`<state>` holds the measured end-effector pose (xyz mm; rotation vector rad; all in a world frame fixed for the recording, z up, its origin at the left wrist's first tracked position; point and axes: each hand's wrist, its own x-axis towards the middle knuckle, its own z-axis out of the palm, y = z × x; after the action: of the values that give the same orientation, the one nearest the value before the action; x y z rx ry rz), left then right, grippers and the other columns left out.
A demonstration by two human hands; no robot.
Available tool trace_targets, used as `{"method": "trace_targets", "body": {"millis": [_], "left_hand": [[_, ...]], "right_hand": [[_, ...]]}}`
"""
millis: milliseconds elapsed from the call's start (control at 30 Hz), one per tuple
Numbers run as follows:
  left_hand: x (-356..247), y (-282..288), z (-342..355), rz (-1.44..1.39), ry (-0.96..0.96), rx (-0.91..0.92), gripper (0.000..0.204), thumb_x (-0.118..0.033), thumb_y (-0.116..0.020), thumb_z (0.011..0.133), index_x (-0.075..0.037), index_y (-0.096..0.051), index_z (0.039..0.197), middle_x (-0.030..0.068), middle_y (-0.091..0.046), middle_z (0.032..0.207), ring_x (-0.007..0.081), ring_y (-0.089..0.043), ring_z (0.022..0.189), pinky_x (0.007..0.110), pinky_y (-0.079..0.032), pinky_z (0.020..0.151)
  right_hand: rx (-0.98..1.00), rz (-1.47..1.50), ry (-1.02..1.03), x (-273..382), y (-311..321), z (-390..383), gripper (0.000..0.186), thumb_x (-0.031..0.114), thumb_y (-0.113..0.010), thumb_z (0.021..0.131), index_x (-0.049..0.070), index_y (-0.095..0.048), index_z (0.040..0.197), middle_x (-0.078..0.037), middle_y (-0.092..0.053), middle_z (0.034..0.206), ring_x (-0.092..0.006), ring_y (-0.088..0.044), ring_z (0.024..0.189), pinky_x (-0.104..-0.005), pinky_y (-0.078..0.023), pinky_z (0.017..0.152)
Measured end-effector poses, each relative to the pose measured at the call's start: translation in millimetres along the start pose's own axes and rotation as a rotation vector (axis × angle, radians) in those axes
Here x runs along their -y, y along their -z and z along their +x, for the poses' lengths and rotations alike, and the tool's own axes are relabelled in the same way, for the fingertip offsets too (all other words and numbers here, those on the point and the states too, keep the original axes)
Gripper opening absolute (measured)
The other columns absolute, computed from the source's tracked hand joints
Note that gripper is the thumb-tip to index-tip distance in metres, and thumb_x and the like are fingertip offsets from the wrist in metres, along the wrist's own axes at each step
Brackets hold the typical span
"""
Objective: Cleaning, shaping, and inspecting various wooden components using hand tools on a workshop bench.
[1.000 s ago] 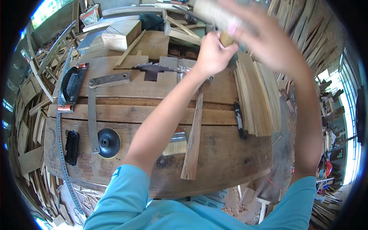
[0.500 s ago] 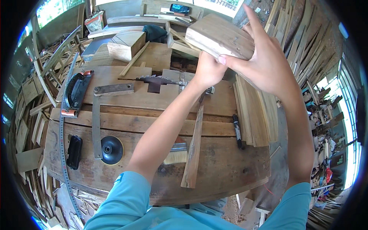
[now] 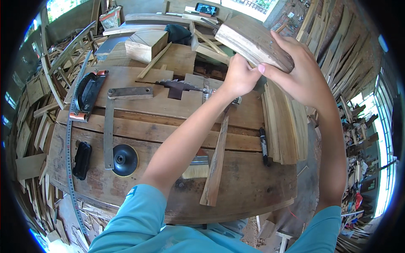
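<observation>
I hold a thick curved block of wood [image 3: 249, 40] up over the far right part of the workbench [image 3: 152, 130]. My right hand [image 3: 301, 76] grips it from the right with the thumb on its underside. My left hand [image 3: 239, 78] is closed under the block's lower edge; what it grips is hidden behind the fingers. Below the hands a circular saw blade [image 3: 183, 85] pokes up through a slot in the bench top.
A metal square [image 3: 110, 122], a black sanding disc [image 3: 125, 159], a black handle block [image 3: 82, 159], a hand plane [image 3: 87, 93], a tape measure [image 3: 69, 147], a brush [image 3: 197, 166], a long wood strip [image 3: 216, 162], a black marker [image 3: 263, 145] and stacked thin boards [image 3: 282, 124] lie on the bench. Offcuts surround it.
The block has come down from the top edge of the view and turned, its broad face now showing. Both hands moved lower and slightly right with it.
</observation>
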<state>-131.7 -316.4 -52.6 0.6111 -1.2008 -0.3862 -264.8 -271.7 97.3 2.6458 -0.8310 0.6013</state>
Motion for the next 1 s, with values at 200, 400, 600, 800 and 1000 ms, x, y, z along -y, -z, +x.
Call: {"method": "trace_targets", "body": {"millis": [200,400,600,800,1000], "left_hand": [[5,0,2,-0.054,-0.038,-0.037,0.030,-0.008,-0.070,0.084,0.004,-0.069,0.112,0.0182,-0.076,0.103,0.0289,-0.074,0.097,0.039,-0.056,0.088],[-1,-1,4,-0.158,0.005,-0.021,0.030,-0.007,-0.070,0.085,0.003,-0.071,0.113,0.0203,-0.076,0.108,0.0296,-0.074,0.104,0.039,-0.056,0.091],[-11,-5,0,-0.026,0.102,0.053,0.018,-0.011,-0.070,0.086,0.003,-0.070,0.098,0.0145,-0.072,0.086,0.0220,-0.069,0.082,0.037,-0.054,0.077],[-11,-5,2,0.025,0.176,0.128,0.019,-0.015,-0.069,0.090,0.001,-0.064,0.082,0.0034,-0.062,0.067,0.0096,-0.053,0.065,0.032,-0.048,0.063],[-4,-9,3,-0.044,-0.023,-0.053,0.017,-0.010,-0.068,0.083,0.003,-0.072,0.094,0.0159,-0.072,0.076,0.0230,-0.070,0.067,0.037,-0.054,0.068]], "right_hand": [[0.028,0.134,-0.032,2,-9,-9,0.090,0.055,-0.070,0.091,-0.004,-0.044,0.153,-0.027,-0.063,0.124,-0.0410,-0.056,0.124,-0.0474,-0.043,0.109],[-0.083,0.145,0.008,-4,-18,-13,0.084,0.054,-0.073,0.091,0.001,-0.050,0.151,-0.025,-0.065,0.119,-0.0391,-0.059,0.121,-0.0461,-0.044,0.107],[-0.118,0.269,-0.022,-11,15,8,0.068,0.046,-0.076,0.091,0.001,-0.063,0.140,-0.019,-0.074,0.108,-0.0268,-0.070,0.099,-0.0413,-0.053,0.091],[-0.294,0.207,-0.219,-17,50,14,0.066,0.046,-0.076,0.091,0.014,-0.060,0.146,-0.014,-0.074,0.119,-0.0229,-0.070,0.107,-0.0373,-0.053,0.096],[-0.067,0.081,-0.078,4,-1,-5,0.067,0.043,-0.079,0.089,0.001,-0.063,0.140,-0.016,-0.075,0.108,-0.0212,-0.071,0.095,-0.0349,-0.053,0.088]]}}
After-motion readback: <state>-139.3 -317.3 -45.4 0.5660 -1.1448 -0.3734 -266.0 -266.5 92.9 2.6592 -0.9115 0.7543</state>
